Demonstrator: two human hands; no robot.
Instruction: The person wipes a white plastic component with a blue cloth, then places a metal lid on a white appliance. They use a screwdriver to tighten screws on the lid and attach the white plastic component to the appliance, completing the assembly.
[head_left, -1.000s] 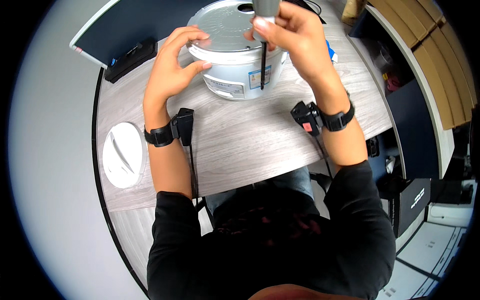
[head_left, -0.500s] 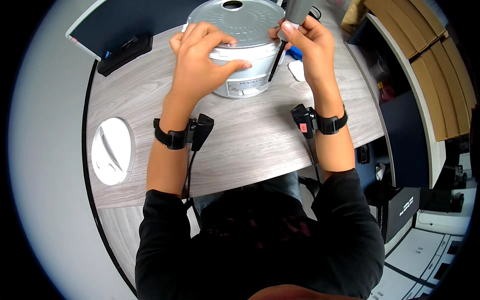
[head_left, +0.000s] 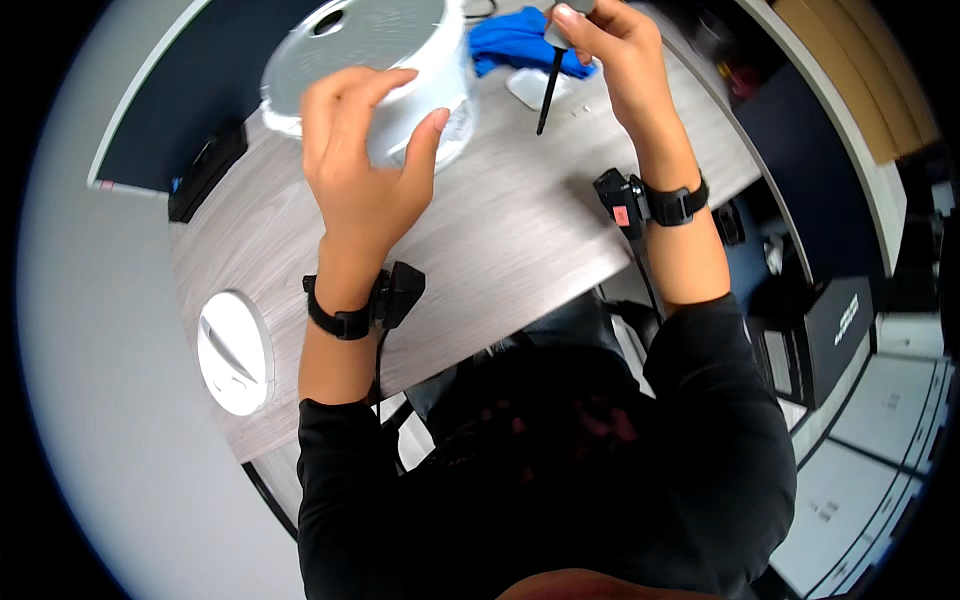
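A rice cooker (head_left: pixel 458 85), white-bodied with a round grey metal top that has a hole, stands toward the far left of the desk. My left hand (head_left: pixel 365 150) is on its near side, fingers curled at the rim and thumb against the body. At the far right, my right hand (head_left: pixel 625 55) grips a screwdriver (head_left: pixel 550 92) by its grey handle, partly cut off by the picture's edge. Its black shaft points down over the desk, apart from the cooker.
Beyond the screwdriver lie a blue cloth (head_left: pixel 500 38), a flat white piece (head_left: pixel 530 88) and small white bits (head_left: pixel 581 110). A white oval lid-like part (head_left: pixel 250 345) rests at the desk's left. A black case (head_left: pixel 210 172) is near a dark panel. Cardboard boxes (head_left: pixel 860 70) stand right.
The view has turned, shifting the whole scene. The screwdriver's shaft, which was beside the cooker's wall, is now away from it to the right. The cooker looks slightly farther left, with blurred edges.
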